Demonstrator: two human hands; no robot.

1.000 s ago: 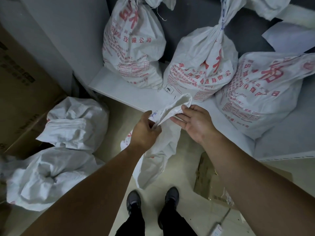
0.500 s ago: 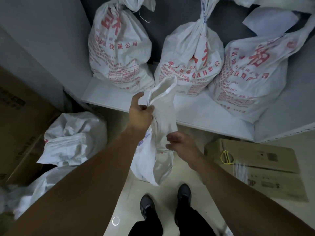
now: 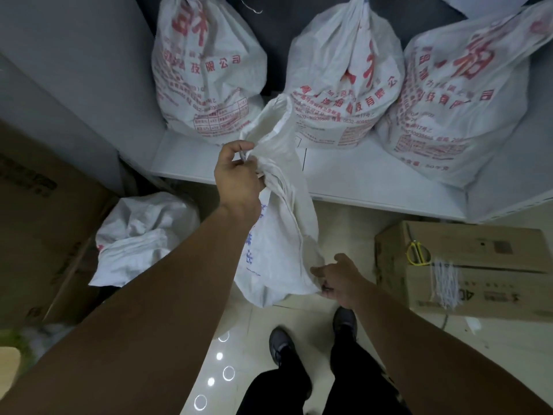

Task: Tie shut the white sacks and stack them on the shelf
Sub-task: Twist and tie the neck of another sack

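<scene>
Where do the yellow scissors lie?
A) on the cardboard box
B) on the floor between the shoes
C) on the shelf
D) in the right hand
A: the yellow scissors lie on top of the cardboard box, next to a bundle of white strings.

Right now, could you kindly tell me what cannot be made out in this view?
Head view:
held sack: contents, hidden by its gathered cloth.
left shelved sack: neck, cut off by the top edge.
white strands on the cardboard box: blurred, material unclear.
</scene>
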